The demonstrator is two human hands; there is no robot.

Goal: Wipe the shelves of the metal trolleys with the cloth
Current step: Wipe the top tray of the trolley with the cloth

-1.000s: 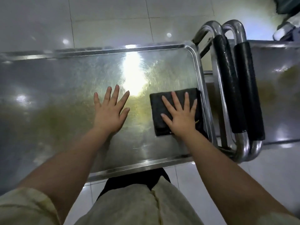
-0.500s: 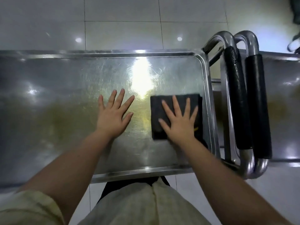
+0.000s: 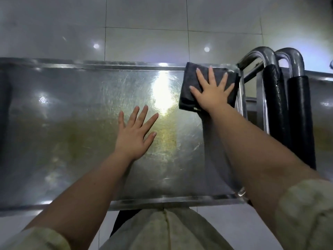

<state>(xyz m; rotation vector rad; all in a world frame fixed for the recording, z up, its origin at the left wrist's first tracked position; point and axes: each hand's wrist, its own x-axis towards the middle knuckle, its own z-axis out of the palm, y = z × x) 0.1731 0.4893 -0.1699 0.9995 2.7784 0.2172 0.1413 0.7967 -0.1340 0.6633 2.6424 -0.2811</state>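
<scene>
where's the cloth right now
In the head view the dark cloth lies flat in the far right corner of the trolley's top shelf, under the right hand, beside the black-padded handles.

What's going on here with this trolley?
A person is wiping the top shelf of a metal trolley. Their right hand presses a dark folded cloth flat into the far right corner, up against the rim. Their left hand rests flat on the bare metal near the middle, fingers spread. Yellowish smears show on the shelf beside it. Two black padded handles stand side by side just right of the cloth.
</scene>
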